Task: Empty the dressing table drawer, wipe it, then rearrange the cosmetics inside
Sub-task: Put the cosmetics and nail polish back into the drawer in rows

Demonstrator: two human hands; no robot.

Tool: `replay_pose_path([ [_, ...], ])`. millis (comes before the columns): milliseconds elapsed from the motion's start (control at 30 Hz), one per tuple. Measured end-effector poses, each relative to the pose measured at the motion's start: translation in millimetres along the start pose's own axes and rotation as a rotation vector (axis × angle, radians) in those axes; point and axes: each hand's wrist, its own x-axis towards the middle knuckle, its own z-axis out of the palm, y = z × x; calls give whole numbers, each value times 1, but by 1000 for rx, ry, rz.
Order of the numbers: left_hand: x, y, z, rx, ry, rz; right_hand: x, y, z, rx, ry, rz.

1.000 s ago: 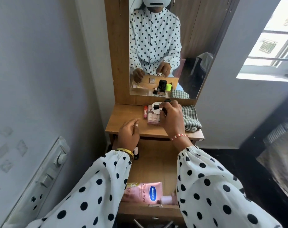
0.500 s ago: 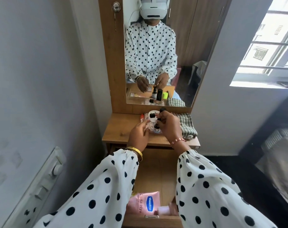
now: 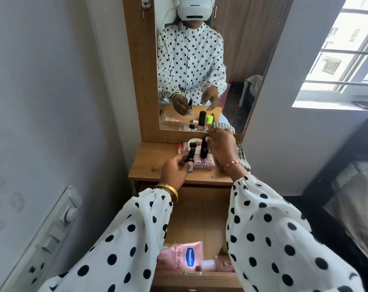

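The pink lotion pack (image 3: 180, 258) in the drawer (image 3: 199, 218) reads "Vaseline" (blue oval logo) and "Gluta-Hya"; other labels are illegible.

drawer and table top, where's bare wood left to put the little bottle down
Drawer: bare wood across the middle, between the table edge and the pink Vaseline bottle at the front. Table top: bare left part, from the mirror frame to the left hand. Crowded: the cosmetics cluster by the mirror and the checked cloth on the right.
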Motion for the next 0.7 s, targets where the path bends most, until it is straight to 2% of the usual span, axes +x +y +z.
replay_pose_path([
  [133,-5,-3,3,-72,34,-67,7,9,5,-247,-196,-31],
  [200,-6,-3,5,-90,36,-75,7,10,8,-290,-225,-50],
  [600,-15,-11,8,-128,50,-59,-20,13,-5,24,69,-14],
  [700,-27,-22,10,-158,47,-97,-35,17,-14,123,96,17],
])
